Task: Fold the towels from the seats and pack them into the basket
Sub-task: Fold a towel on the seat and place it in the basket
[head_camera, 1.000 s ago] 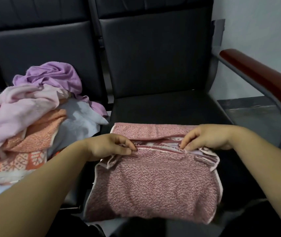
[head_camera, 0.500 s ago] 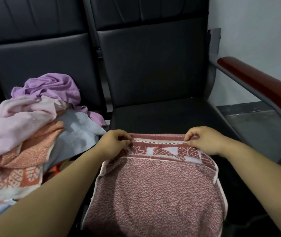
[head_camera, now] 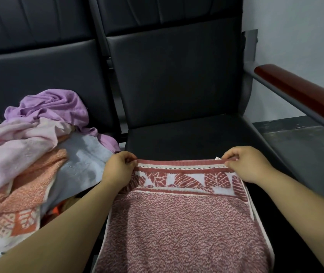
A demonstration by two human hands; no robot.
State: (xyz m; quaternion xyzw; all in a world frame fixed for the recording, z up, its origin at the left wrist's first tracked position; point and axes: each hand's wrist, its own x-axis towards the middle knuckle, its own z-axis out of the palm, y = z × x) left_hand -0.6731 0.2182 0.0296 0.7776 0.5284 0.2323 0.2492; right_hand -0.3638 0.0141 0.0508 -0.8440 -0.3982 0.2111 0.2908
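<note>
A dark red towel (head_camera: 184, 223) with a white leaf-pattern border lies spread over the front of the right black seat (head_camera: 192, 138) and hangs toward me. My left hand (head_camera: 118, 168) pinches its far left corner. My right hand (head_camera: 246, 164) pinches the far right corner, beside a small white tag. The far edge is stretched straight between both hands. On the left seat sits a heap of unfolded towels (head_camera: 25, 150): purple, pale pink, orange patterned and light blue. No basket is in view.
The seat backs (head_camera: 176, 75) rise straight behind. A red-brown armrest (head_camera: 303, 95) on a grey metal frame juts out at the right. Beyond it are a pale wall and dark floor (head_camera: 303, 142).
Both hands drew the upper layer's edge away from me to the towel's far edge, covering the plain flap there. The leaf border now faces up, pulled flat and taut.
</note>
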